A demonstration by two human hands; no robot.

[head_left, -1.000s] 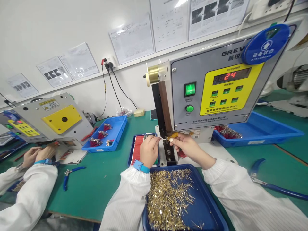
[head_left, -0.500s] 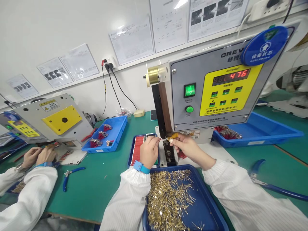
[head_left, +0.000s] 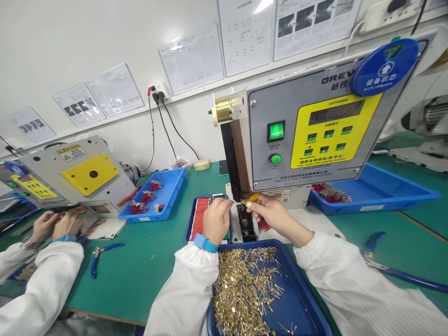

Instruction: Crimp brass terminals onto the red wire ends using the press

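My left hand [head_left: 217, 217], with a blue band on its wrist, pinches a thin red wire [head_left: 235, 202] at the working point of the grey machine [head_left: 261, 168]. From the other side my right hand [head_left: 271, 214], a yellow cover on one finger, is closed at the same spot. What its fingertips hold is too small and hidden to make out. Under my left hand lies a blue tray of red wires [head_left: 200, 217], partly covered. Below both hands, a dark blue tray [head_left: 297, 284] holds a heap of small gold-coloured metal pins [head_left: 241, 284].
Blue-handled cutters [head_left: 385, 267] lie at right, near a blue bin [head_left: 395, 189] with wire bundles. Leftward are another blue bin [head_left: 173, 193], small pliers [head_left: 101, 254], and a co-worker's hands [head_left: 58, 226] at a second machine [head_left: 87, 172]. A brass-coloured reel [head_left: 223, 109] sits on my machine.
The red digits on the machine's display, lit half a second ago, now look dark. Both my hands stay in the same place, fingers still closed.
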